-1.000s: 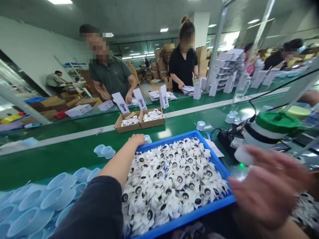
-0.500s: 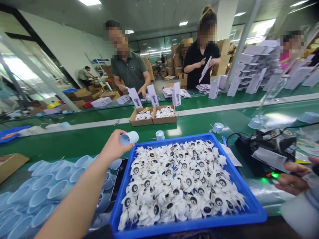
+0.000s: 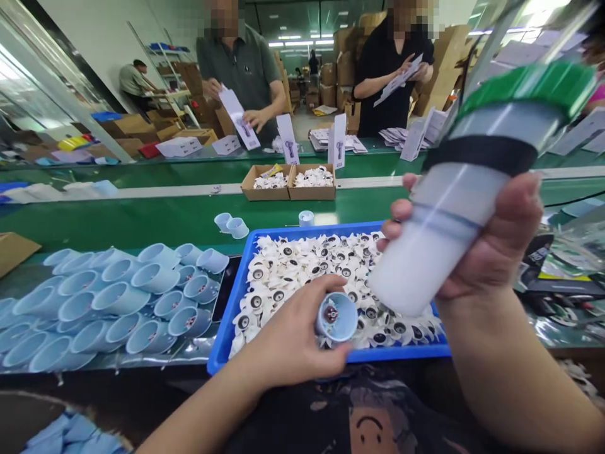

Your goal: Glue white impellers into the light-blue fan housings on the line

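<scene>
My left hand [image 3: 302,340] is closed around a light blue cup-shaped housing [image 3: 348,315], its open end facing me. A dark reddish part with pale bits shows inside. In my right hand [image 3: 486,246], raised at the right, is a whitish bottle-like cylinder [image 3: 425,252] with a green ribbed cap and a black band. It tilts, with its rounded lower end just right of the housing and apart from it. Below both hands lies a blue tray [image 3: 227,321] filled with white fan blades [image 3: 283,271], each with a dark round hub.
Rows of blue housings [image 3: 118,296] lie at left. Two housings [image 3: 236,227] and a single one [image 3: 306,218] stand beyond the tray. Small cartons [image 3: 312,192] of white parts sit on the green belt [image 3: 184,221]. Across it, two people [image 3: 243,75] handle printed boxes.
My left hand has come from the tray's far left corner to its near side, holding a housing. Two housings now stand beyond that corner. My right hand has risen with the capped cylinder.
</scene>
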Action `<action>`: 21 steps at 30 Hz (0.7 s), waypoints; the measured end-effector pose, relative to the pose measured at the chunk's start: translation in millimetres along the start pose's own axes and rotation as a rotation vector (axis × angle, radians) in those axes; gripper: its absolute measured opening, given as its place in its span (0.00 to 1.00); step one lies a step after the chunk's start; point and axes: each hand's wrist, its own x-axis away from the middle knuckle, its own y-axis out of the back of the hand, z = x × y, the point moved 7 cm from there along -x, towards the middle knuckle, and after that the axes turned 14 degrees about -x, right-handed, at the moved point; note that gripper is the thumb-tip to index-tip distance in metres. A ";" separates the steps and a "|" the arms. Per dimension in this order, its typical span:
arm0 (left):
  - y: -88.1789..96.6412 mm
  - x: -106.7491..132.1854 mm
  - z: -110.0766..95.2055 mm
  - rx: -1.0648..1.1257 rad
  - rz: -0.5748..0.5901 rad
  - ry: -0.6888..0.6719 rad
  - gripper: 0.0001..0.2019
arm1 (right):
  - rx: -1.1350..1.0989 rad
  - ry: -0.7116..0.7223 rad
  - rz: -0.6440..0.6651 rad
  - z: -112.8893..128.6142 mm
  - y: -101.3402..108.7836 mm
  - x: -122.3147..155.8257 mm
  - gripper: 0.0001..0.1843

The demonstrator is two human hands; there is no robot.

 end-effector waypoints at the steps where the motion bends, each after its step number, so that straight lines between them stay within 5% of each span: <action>1: -2.6 -2.5 -8.2 -0.010 0.003 -0.009 0.38 | 0.021 0.007 0.027 -5.2 -12.0 -0.9 0.31; 7: -0.6 -7.3 -30.6 0.036 -0.005 -0.075 0.23 | 0.135 0.050 0.095 -24.0 -31.5 7.8 0.33; 21: -7.4 -4.8 -36.4 0.037 0.064 0.006 0.20 | -0.003 0.155 0.097 -21.3 -37.5 21.4 0.25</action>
